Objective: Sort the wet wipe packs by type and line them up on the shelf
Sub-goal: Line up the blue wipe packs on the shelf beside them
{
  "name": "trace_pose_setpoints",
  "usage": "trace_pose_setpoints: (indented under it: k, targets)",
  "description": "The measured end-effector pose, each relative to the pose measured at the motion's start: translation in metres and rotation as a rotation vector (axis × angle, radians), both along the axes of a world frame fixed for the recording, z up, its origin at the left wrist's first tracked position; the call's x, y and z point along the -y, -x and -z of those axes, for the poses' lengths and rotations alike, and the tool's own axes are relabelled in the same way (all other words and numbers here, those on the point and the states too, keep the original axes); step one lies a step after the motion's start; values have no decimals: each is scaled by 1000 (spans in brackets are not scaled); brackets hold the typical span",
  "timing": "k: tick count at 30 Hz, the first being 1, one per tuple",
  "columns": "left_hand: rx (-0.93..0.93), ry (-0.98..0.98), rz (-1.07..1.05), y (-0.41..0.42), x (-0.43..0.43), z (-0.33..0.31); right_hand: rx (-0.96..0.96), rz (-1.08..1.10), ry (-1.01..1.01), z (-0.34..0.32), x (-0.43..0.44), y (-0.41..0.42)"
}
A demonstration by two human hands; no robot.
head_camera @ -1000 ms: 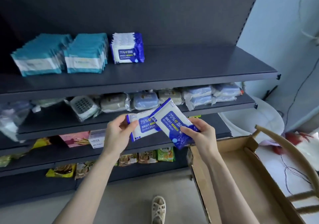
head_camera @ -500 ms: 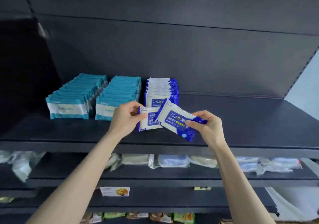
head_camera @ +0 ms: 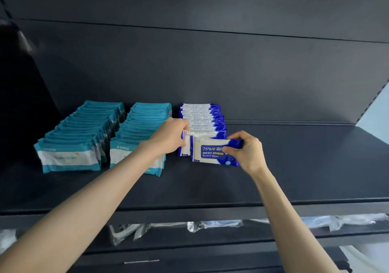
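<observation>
On the dark shelf stand two rows of teal wet wipe packs, one on the left and one beside it. To their right runs a row of blue-and-white alcohol wipe packs. My left hand pinches the left edge of one blue pack at the front of that row. My right hand grips the right end of another blue pack, held upright just in front of it.
The shelf's right half stretches bare to the back panel. A lower shelf carries clear-wrapped packages. The shelf's front edge runs below my forearms.
Both hands carried the two blue packs up and forward from shelf-edge height onto the shelf, setting them upright at the front of the blue row. The view has closed in on the shelf.
</observation>
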State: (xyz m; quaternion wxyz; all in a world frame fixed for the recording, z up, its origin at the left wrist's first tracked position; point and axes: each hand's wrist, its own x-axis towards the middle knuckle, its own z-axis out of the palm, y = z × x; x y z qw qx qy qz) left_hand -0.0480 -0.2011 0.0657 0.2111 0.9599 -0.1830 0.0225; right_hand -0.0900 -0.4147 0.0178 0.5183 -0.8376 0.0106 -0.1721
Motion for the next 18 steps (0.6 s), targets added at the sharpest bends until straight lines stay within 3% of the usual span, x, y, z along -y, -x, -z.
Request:
trace_pose_setpoints:
  k: [9, 13, 18]
  targets:
    - [0, 5, 49, -13, -4, 7, 46, 93, 156, 9, -27, -19]
    - [96, -43, 43, -10, -4, 9, 90, 151, 268, 15, -28, -19]
    - [281, -160, 66, -10, -4, 16, 43, 6, 478, 25, -23, -21]
